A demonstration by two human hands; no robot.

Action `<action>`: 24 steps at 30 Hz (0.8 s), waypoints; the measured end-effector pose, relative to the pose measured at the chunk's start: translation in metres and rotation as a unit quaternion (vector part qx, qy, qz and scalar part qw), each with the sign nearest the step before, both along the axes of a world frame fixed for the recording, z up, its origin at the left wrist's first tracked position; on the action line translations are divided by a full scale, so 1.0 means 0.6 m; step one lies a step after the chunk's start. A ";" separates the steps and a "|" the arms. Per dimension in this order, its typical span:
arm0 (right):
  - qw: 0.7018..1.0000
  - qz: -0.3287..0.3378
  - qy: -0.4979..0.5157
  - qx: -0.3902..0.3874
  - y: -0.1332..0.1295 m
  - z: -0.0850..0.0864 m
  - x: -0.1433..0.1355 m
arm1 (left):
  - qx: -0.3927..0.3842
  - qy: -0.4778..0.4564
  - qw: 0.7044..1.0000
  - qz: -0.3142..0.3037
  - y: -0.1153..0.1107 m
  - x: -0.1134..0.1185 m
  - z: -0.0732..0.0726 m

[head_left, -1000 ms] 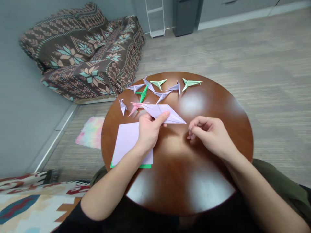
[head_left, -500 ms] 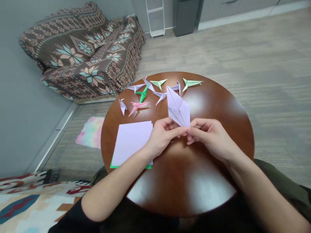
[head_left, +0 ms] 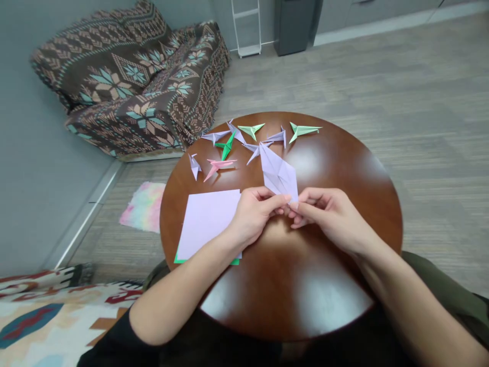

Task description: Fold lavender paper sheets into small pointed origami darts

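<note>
A folded lilac origami paper (head_left: 280, 173), kite-shaped with crease lines, is held over the table with its long point aimed away from me. My left hand (head_left: 260, 209) pinches its near left edge between thumb and fingers. At the near tip, my right hand (head_left: 324, 209) grips the same paper with thumb and fingertips. The two thumbs almost meet there, and the fingers hide the lowest corner. Beside my left forearm lies a stack of square paper (head_left: 208, 221), lilac on top with a green edge showing beneath.
Folded paper cranes lie along the round brown table's (head_left: 290, 300) far side: several lilac, a pink one (head_left: 219, 167), a dark green one (head_left: 226, 146) and two pale green, one farther right (head_left: 303, 130). A patterned covered sofa (head_left: 145, 97) stands beyond, left.
The paper's far point has dipped slightly toward me. My left thumb has shifted a little left and up along the paper, away from the right thumb. The view has moved slightly.
</note>
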State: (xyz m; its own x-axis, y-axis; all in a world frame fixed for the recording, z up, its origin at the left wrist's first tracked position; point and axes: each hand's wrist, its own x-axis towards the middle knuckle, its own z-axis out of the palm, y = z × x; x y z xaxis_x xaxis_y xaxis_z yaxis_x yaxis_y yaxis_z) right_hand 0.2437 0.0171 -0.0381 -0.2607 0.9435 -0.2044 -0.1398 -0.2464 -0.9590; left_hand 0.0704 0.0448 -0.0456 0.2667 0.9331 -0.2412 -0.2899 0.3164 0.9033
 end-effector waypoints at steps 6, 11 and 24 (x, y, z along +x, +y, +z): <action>1.000 0.004 -0.020 -0.004 -0.001 0.006 -0.002 | -0.007 -0.028 0.999 0.043 0.009 -0.007 0.004; 0.999 0.015 -0.028 -0.005 0.000 0.005 -0.003 | -0.018 -0.038 0.999 0.031 0.008 -0.008 0.003; 0.995 -0.030 -0.091 0.035 0.001 0.002 -0.003 | 0.062 0.048 0.997 0.010 -0.001 0.001 -0.013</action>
